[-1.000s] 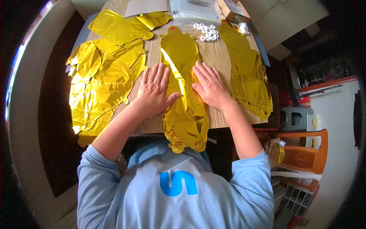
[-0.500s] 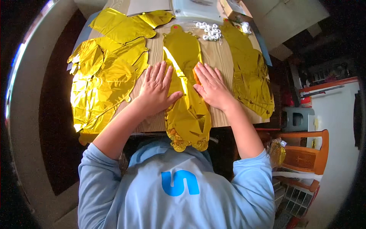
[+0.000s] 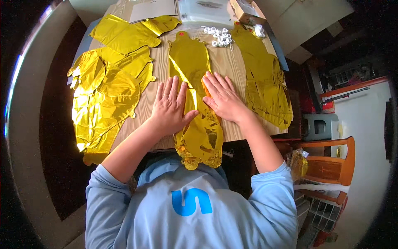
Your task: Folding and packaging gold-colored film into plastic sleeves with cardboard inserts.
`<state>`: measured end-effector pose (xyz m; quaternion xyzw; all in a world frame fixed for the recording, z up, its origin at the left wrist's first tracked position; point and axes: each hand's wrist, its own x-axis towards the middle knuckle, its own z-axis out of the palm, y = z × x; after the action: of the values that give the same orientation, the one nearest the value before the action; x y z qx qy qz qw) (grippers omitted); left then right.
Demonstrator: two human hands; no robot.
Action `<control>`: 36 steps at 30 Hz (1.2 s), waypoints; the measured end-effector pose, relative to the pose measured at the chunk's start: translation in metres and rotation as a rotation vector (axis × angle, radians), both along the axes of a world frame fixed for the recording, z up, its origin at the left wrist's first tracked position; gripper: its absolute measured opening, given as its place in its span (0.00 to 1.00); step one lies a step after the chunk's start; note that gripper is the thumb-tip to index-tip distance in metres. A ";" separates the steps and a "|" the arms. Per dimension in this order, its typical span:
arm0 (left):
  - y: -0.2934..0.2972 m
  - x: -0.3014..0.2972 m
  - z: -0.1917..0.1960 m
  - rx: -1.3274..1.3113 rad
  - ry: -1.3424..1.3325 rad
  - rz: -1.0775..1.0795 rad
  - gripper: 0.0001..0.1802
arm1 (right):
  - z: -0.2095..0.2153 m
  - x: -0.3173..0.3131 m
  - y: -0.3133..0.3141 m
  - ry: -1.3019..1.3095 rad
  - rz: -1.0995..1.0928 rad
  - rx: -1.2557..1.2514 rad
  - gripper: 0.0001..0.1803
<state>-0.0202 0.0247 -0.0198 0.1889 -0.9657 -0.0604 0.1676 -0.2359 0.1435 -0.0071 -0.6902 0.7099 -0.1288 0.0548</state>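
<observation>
A flat gold foil balloon (image 3: 188,54) lies lengthwise in front of me, its tab with a red spot at the far end and its scalloped near end hanging over the table edge against my shirt. My left hand (image 3: 170,108) rests flat along its left edge, fingers a little apart, the thumb on the foil. Along the right edge lies my right hand (image 3: 224,97), palm down with fingers stretched out. An orange reflection shows in the foil beside its fingertips. Neither hand grips anything.
Crumpled gold foil balloons (image 3: 110,91) cover the left of the wooden table (image 3: 232,66); another gold foil balloon (image 3: 265,79) lies right. Farther back are small white ring-shaped pieces (image 3: 219,36), a clear plastic sheet (image 3: 205,11) and an open box (image 3: 248,11). A wooden chair (image 3: 327,166) stands right.
The whole view has shifted slightly. My left hand has slid a little toward me along the balloon, and the foil near its lower end looks more creased. Both hands stay flat.
</observation>
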 end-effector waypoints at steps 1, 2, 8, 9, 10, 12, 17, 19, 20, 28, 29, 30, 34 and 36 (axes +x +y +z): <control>0.000 -0.001 0.000 0.000 -0.006 0.001 0.50 | 0.000 0.000 0.001 -0.002 -0.007 0.004 0.38; 0.000 0.000 0.000 0.002 -0.001 0.002 0.50 | 0.000 0.000 0.001 -0.006 -0.010 0.005 0.39; 0.002 0.000 0.003 -0.002 -0.025 0.009 0.51 | 0.010 -0.002 0.026 0.032 0.020 0.091 0.40; 0.002 0.000 0.003 -0.002 -0.026 0.007 0.52 | 0.010 -0.003 0.026 0.055 0.025 0.090 0.40; 0.001 0.000 0.003 -0.002 -0.027 0.004 0.52 | 0.010 -0.003 0.026 0.078 0.030 0.090 0.41; 0.002 0.001 0.004 -0.004 -0.030 0.008 0.52 | 0.008 -0.003 0.027 0.093 0.032 0.093 0.41; -0.001 -0.002 0.013 0.077 -0.082 0.006 0.51 | 0.003 -0.004 0.027 0.086 0.035 0.060 0.41; -0.005 -0.015 0.028 0.071 0.022 -0.062 0.46 | 0.006 -0.005 0.025 0.099 0.020 0.101 0.41; -0.007 -0.026 0.039 0.068 0.060 -0.129 0.44 | 0.007 -0.004 0.026 0.104 0.010 0.126 0.42; -0.050 -0.105 0.016 0.008 -0.114 -0.317 0.42 | 0.026 0.000 0.018 0.118 0.013 0.336 0.42; -0.055 -0.109 0.013 -0.015 -0.118 -0.302 0.43 | 0.024 -0.001 0.019 0.135 0.010 0.322 0.42; -0.058 -0.113 0.010 -0.032 -0.168 -0.271 0.44 | 0.022 -0.002 0.020 0.152 0.009 0.308 0.42; -0.062 -0.114 -0.003 -0.053 -0.090 -0.285 0.45 | 0.017 -0.005 0.031 0.099 0.042 0.234 0.42; -0.063 -0.114 -0.008 -0.081 -0.073 -0.288 0.45 | 0.017 -0.004 0.044 0.032 0.088 0.202 0.43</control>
<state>-0.1337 -0.0387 -0.0275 0.0435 -0.9899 -0.0379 0.1295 -0.2401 0.1875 0.0102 -0.7136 0.6891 -0.0430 0.1187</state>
